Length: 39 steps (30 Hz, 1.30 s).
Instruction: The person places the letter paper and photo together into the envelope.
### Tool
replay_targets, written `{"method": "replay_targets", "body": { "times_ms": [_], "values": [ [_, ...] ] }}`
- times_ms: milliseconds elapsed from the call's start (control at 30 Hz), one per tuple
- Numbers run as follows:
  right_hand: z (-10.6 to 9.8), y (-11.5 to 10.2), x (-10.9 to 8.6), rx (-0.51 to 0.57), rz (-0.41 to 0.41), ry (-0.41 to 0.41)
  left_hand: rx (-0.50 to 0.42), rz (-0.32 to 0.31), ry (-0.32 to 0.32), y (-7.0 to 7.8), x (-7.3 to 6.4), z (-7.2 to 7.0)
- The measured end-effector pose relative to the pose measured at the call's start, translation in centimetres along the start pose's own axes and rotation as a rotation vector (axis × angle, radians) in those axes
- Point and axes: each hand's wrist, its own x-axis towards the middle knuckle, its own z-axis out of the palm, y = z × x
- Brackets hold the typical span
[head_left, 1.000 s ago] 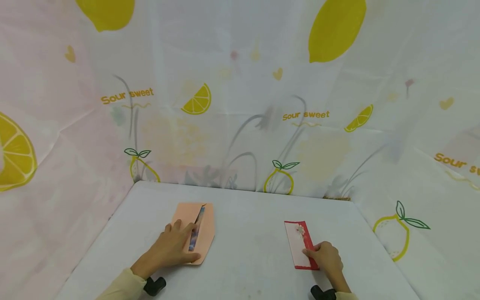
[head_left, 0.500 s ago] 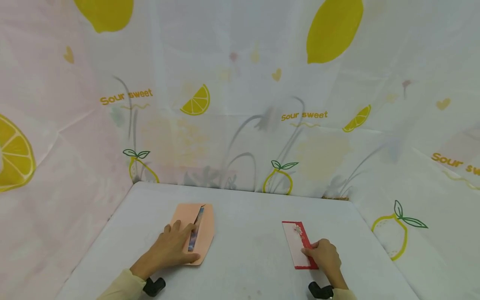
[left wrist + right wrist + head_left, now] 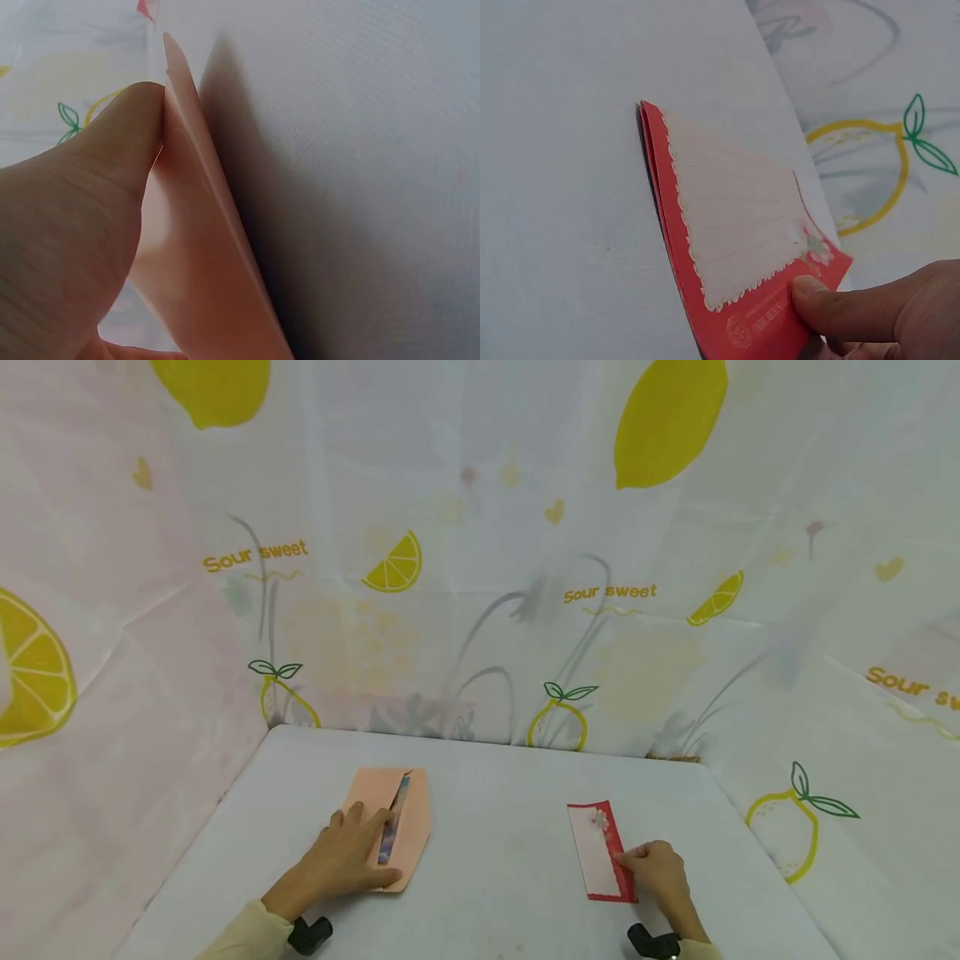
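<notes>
A peach envelope (image 3: 415,835) lies at the left of the table, its opening showing a strip of a blue-purple printed card (image 3: 392,827) inside. My left hand (image 3: 337,856) rests on the envelope with fingers spread and the thumb at its near edge. In the left wrist view, the thumb (image 3: 124,135) presses against the envelope's face (image 3: 199,247). Toward the right, my right hand (image 3: 660,872) pinches the edge of a folded red card (image 3: 600,852) with a pale lined panel and a flower. Its thumb (image 3: 840,304) lies on the red border; the other fingers are mostly hidden behind the card.
Both things lie on a white table (image 3: 495,827). A lemon-printed cloth (image 3: 465,635) hangs behind it and along the sides. Black wrist devices (image 3: 310,935) show below the hands. The two hands are well apart.
My right hand has shifted slightly right, its thumb moving from the pale panel to the red border, with the card almost where it was. My left hand and the envelope have stayed put.
</notes>
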Motion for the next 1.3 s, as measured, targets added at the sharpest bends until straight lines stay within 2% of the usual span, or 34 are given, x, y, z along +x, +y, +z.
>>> {"method": "replay_targets", "body": {
  "times_ms": [133,367,833,1300],
  "values": [
    [-0.1,0.5,0.2,0.090,0.005,-0.022,-0.005,-0.002,-0.002,0.0,0.0,0.0],
    [-0.2,1.0,0.4,0.185,0.048,-0.074,-0.005,-0.004,-0.003,-0.1,0.0,0.0],
    [1.1,1.0,0.5,0.324,0.049,-0.003,-0.001,-0.010,-0.003,-0.2,0.1,0.1],
    [1.7,-0.2,0.2,0.481,0.042,-0.015,0.001,-0.018,-0.007,-0.1,0.0,0.0]
  ]
}}
